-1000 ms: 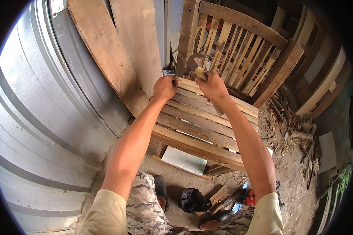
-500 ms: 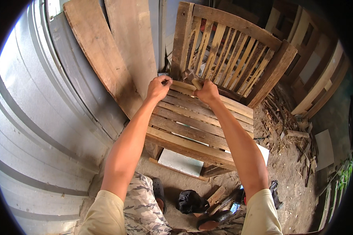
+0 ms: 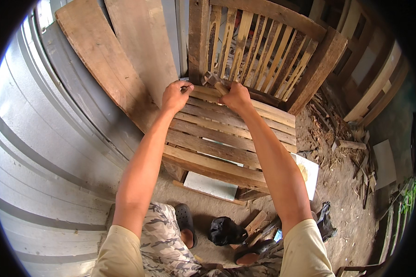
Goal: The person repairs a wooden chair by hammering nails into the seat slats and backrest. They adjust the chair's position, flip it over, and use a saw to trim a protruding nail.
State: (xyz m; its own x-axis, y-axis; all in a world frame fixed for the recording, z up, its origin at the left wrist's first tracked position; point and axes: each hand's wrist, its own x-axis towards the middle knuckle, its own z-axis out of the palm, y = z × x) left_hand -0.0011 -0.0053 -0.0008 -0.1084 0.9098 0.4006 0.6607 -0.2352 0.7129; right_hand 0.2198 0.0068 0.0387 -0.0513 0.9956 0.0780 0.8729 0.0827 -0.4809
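While both hands (image 3: 174, 96) (image 3: 236, 96) grip seat (image 3: 217, 143) rear edge, backrest (image 3: 259, 51) crowds.

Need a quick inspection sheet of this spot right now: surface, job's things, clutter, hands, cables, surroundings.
Surface: bare dirt ground, wood scraps scattered on it.
Job's things: slatted wooden chair; both hands at the rear of its seat, by the slatted backrest.
Clutter: white sheet under the chair, dark bag by the feet.
Hands: left hand closed on the rear seat slat; right hand grips a small wooden piece there.
Cables: nothing seen.
Surroundings: corrugated metal wall on the left, planks leaning against it, more wooden frames on the right.
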